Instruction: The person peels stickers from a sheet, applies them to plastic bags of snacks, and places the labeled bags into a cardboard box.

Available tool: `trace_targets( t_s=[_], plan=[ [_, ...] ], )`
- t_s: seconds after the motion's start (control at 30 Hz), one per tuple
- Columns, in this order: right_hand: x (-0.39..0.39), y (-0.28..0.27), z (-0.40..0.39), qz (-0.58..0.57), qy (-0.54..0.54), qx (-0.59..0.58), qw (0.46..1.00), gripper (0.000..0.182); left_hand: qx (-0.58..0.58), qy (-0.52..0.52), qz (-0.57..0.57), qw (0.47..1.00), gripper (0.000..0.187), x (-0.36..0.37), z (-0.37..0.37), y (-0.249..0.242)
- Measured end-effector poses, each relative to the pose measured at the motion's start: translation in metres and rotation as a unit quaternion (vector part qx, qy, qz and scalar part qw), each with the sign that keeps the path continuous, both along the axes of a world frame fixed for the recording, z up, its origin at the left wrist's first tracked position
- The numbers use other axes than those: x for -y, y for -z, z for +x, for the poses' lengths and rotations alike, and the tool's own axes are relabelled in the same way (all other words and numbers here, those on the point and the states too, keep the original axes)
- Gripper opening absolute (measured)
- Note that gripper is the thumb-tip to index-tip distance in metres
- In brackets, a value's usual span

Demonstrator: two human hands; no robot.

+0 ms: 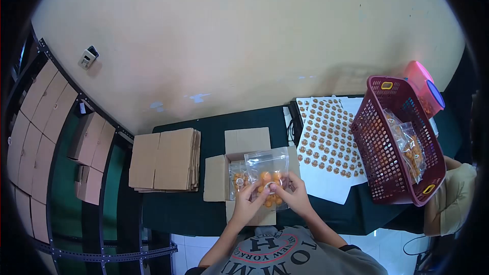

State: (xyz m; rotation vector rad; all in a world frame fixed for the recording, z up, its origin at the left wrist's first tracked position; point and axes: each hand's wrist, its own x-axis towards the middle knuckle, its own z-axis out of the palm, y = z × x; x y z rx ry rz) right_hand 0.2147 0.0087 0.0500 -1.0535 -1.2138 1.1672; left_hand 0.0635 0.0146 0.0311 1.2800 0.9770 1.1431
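A clear zip bag [267, 163] of round orange snacks is held over an open cardboard box [247, 141]. My left hand [245, 204] grips the bag's lower left side, fingers closed. On its lower right side, my right hand [296, 196] is closed around it too. Both thumbs meet at a small round sticker [270, 186] on the bag's front. Inside the box, partly hidden by the held bag, lies another snack bag [237, 178]. Right of the box are white sheets [326, 186] with rows of round brown stickers [326, 140].
Flattened cardboard boxes [165, 160] are stacked on the dark green tablecloth [214, 224] at left. A maroon basket [379, 147] at right holds several snack bags [411, 153]. Behind it stands a pink container [422, 79]. Shelves with closed boxes [38, 147] line the left side.
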Motion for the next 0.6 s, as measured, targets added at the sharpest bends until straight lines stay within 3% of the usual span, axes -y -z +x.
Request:
trace_targets(
  t_s=[0.07,0.23,0.3,0.4,0.47,0.6],
  plan=[
    [-0.001,0.009,0.002,-0.003,0.004,0.008,1.000,0.019,-0.104,0.003,0.054,0.993,0.033,0.002,-0.001,-0.003],
    [-0.003,0.013,0.005,-0.007,0.010,-0.002,1.000,0.017,-0.081,0.000,0.081,0.993,0.033,0.002,0.001,0.002],
    [-0.005,0.009,0.004,-0.040,0.007,-0.072,0.997,0.016,-0.074,-0.002,0.095,0.993,0.033,0.003,0.002,0.004],
    [-0.004,0.010,0.005,-0.032,0.001,-0.065,0.997,0.015,-0.102,0.010,0.043,0.994,0.031,0.007,0.005,0.006],
    [-0.002,0.011,0.002,-0.033,0.002,-0.069,0.997,0.015,-0.016,-0.046,0.068,0.997,0.027,0.007,0.013,-0.007],
    [0.001,0.008,0.001,-0.016,-0.001,-0.052,0.999,0.012,-0.062,-0.051,0.029,0.996,0.022,0.002,0.009,0.001]
  ],
)
